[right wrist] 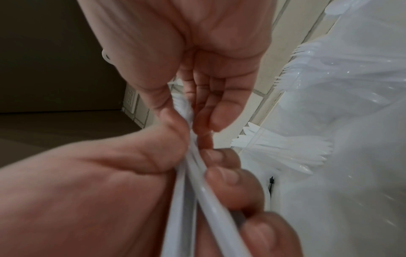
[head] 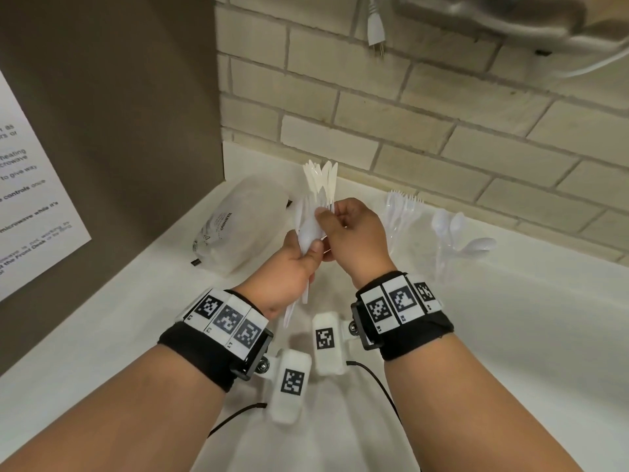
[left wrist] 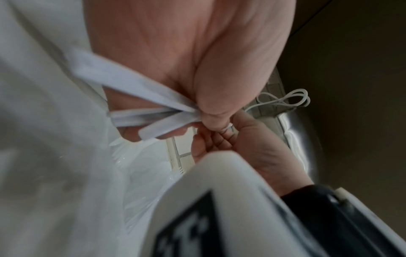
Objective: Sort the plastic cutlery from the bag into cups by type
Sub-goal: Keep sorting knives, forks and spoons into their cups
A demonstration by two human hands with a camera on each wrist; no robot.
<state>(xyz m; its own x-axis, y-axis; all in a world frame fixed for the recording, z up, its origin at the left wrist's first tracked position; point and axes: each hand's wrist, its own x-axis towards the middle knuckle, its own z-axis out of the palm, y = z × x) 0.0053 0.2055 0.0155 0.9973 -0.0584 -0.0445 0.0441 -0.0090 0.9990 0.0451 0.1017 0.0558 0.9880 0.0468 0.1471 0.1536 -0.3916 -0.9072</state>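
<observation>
My left hand (head: 305, 251) grips a bundle of white plastic cutlery (head: 309, 233) by the handles, a spoon bowl facing me. The handles (left wrist: 153, 111) cross under its thumb. My right hand (head: 327, 215) pinches a piece at the top of the bundle between thumb and fingers (right wrist: 219, 120); I cannot tell which type it is. Against the brick wall stand three clear cups: knives (head: 321, 178) behind the hands, forks (head: 404, 204) to the right, spoons (head: 448, 226) farther right.
A crumpled clear plastic bag (head: 235, 226) lies at the left on the white counter (head: 510, 335). A brown panel (head: 119, 131) with a printed notice walls off the left side. A white plug (head: 376, 32) hangs above, beside a metal appliance (head: 510, 15).
</observation>
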